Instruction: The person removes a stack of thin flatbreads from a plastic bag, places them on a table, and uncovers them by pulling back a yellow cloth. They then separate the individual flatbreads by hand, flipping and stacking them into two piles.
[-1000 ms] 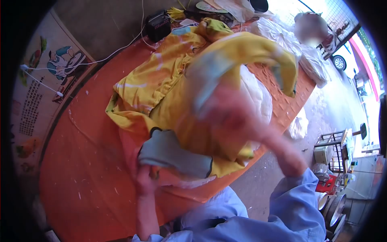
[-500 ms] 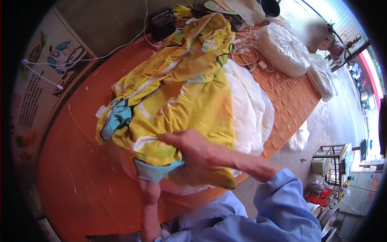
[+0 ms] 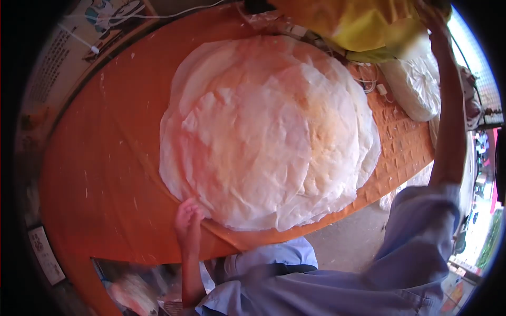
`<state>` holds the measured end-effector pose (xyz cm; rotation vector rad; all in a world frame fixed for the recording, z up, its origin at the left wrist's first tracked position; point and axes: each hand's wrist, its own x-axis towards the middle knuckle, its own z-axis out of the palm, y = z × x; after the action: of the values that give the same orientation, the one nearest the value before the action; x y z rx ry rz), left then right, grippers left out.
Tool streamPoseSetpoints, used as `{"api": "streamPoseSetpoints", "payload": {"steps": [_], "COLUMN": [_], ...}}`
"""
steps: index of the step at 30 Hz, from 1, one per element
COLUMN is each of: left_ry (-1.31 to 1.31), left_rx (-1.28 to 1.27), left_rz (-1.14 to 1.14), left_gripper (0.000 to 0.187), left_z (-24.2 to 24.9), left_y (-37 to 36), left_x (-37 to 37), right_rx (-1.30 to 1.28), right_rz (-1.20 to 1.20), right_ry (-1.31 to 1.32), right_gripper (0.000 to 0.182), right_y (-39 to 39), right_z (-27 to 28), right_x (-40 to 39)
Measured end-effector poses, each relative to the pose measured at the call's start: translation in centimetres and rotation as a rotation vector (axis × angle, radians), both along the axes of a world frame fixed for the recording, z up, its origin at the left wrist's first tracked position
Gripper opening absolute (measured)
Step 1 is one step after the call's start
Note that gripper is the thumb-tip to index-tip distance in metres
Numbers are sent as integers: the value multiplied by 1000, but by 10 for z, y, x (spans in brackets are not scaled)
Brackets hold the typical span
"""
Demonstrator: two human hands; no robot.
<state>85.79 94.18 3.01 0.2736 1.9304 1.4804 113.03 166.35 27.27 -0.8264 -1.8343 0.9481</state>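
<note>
A round, layered pile of white fluffy padding (image 3: 247, 142) lies on the orange-covered table (image 3: 105, 158). My left hand (image 3: 188, 217) is at its near left edge, fingers curled together; whether they pinch anything is hidden. My right arm stretches far up to the top right. There my right hand (image 3: 431, 16), partly blurred and near the picture's edge, grips the yellow fabric cover (image 3: 363, 26). That cover hangs raised above the far end of the padding, and much of it is out of view.
A stuffed white plastic bag (image 3: 416, 87) stands at the table's far right, near white cables (image 3: 369, 79). A printed poster (image 3: 58, 68) is on the left. Bagged items (image 3: 134, 289) show below the table's near edge.
The yellow cover has come off the white padding, carried up and to the far right by my right hand. My left hand is now out from under the cover's light-blue edge.
</note>
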Motion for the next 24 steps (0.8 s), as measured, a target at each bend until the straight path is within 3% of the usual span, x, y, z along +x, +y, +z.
{"api": "streamPoseSetpoints", "payload": {"steps": [1,2,5,7,9,13,16,19,20,21,22,23,24], "left_ry": [-38,-101,-239,-436,-615,-727,-921,-888,-861,-796,-728,-655,-692], "left_rx": [-12,-10,35,68,197,496,646,632,597,494,391,291,302], "left_rz": [1,23,119,230,266,258,203,65,38,-15,-69,-121,-139], "left_gripper": [43,44,48,46,38,29,21,20,21,24,27,30,28], "left_z": [-4,-3,-1,-1,-4,2,9,2,8,5,1,0,0], "left_y": [-3,-7,5,4,1,14,24,23,22,16,12,9,6], "left_x": [2,8,27,24,21,21,17,17,19,23,27,30,32], "right_rx": [124,284,111,75,251,467,512,447,354,215,403,427,536], "right_rz": [39,-19,365,676,724,524,508,472,366,252,126,-33,-95], "right_ry": [-146,-608,-726,-641,-676,-707,-602,-702,-606,-592,-777,-884,-722], "right_gripper": [38,30,51,71,70,64,48,23,11,15,22,23,20], "right_y": [-90,-133,-316,-420,-484,-524,-524,-491,-466,-442,-431,-442,-450], "right_z": [-23,-53,-156,-182,-191,-219,-219,-202,-185,-158,-103,-51,-26], "right_x": [-23,-35,-41,-55,-69,-86,-95,-110,-118,-126,-134,-143,-141]}}
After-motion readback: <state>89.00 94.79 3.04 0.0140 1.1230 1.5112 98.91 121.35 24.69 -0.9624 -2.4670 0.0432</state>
